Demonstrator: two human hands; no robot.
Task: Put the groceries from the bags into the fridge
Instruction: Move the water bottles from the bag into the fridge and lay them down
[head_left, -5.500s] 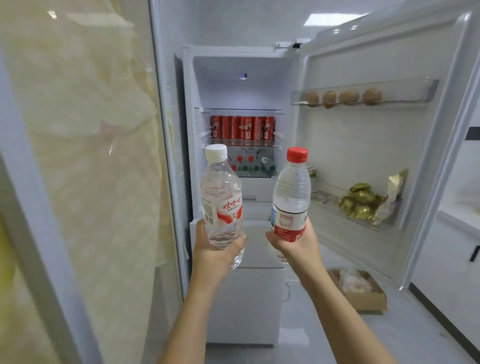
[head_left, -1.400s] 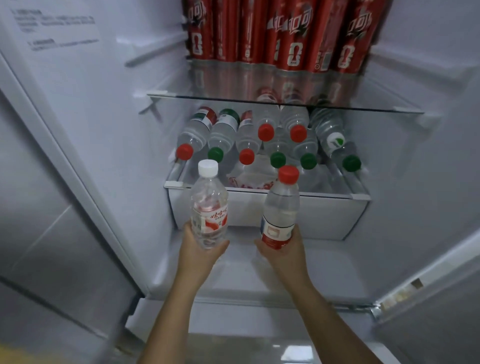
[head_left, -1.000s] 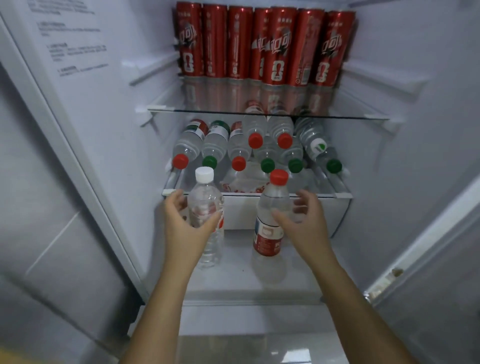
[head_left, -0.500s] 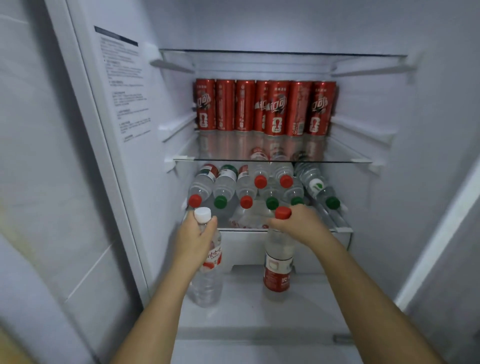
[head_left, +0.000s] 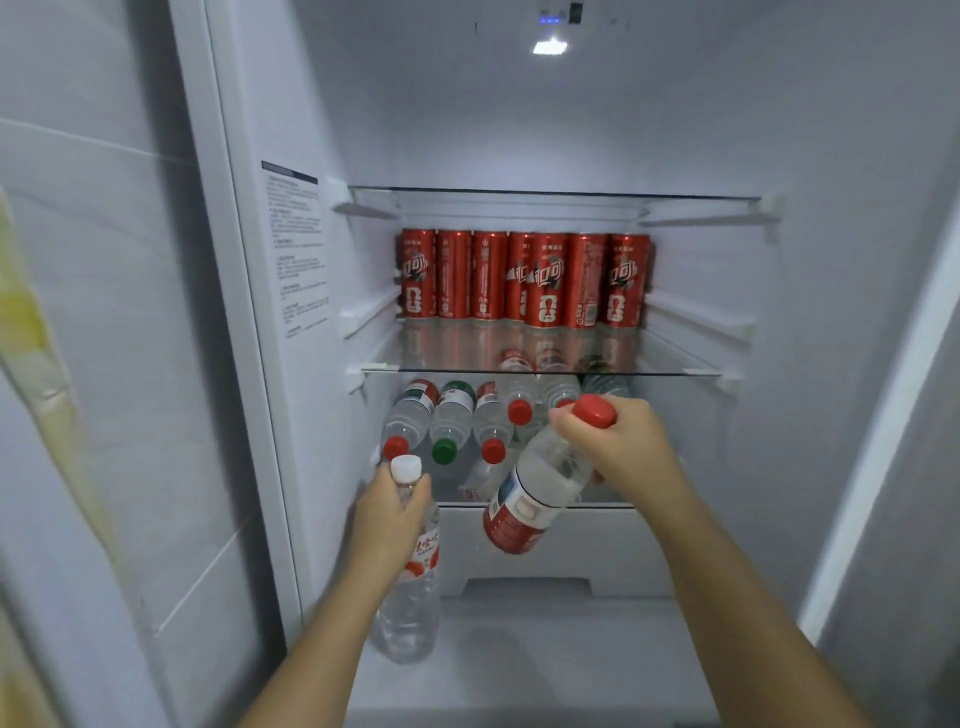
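On the white floor of the fridge (head_left: 831, 312), nearest the camera, a clear white-capped bottle (head_left: 410, 597) is seen standing upright close to the left wall, its base set on the floor. It is grasped at the shoulder by the left hand (head_left: 389, 512), whose fingers are curled round it just under the cap. To the right and a little higher, a red-capped bottle (head_left: 537, 493) is held off the floor by the right hand (head_left: 621, 449). The fingers are closed round its neck below the cap, and the bottle is tilted, cap up to the right and red-labelled base down to the left. Behind that base the white front of a drawer (head_left: 597, 545) is seen. Above the drawer front, more water bottles (head_left: 452, 415) are laid on their sides in more than one layer, red and green caps turned toward the opening. The right end of the row is hidden by the right hand. Over them a glass shelf (head_left: 675, 372) is fitted, and on it a row of tall red cans (head_left: 488, 280) is stood upright, side by side, toward the back. A second glass shelf (head_left: 550, 195) is seen higher up, and a small lamp (head_left: 549, 47) is lit near the top of the compartment. A printed label (head_left: 296, 249) is stuck on the left inner wall.
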